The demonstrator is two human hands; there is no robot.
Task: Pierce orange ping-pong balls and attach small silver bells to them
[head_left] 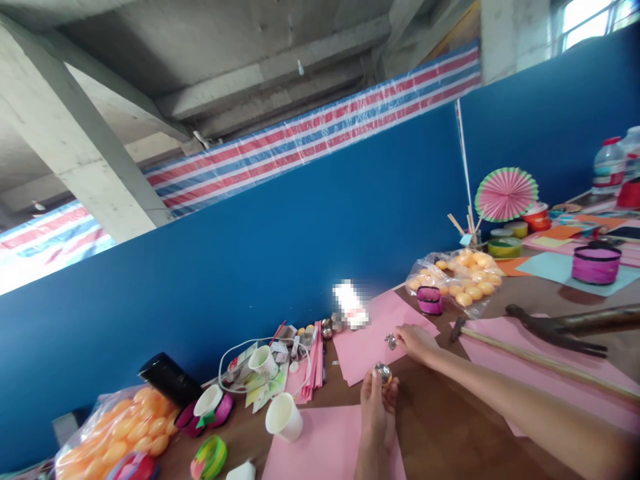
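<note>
My left hand [379, 400] is closed around a shiny silver ball [383, 373], held between thumb and fingers above the table. To its upper right, my right hand [414, 343] pinches a small, crinkled silver piece [391, 341] at its fingertips; its exact kind is too small to make out. The two hands are a short way apart. Under them lie a pink paper sheet [375, 327] and the brown tabletop [445, 407]. A few more silver balls [327, 327] rest by the blue partition.
A claw hammer [560, 327] and a thinner hammer [540, 360] lie at right. Bags of orange balls [473, 277] stand behind and at front left. White cups [284, 417], a purple pouch [430, 300] and a pink paper fan [507, 195] surround the work area. The blue partition [280, 267] borders the table.
</note>
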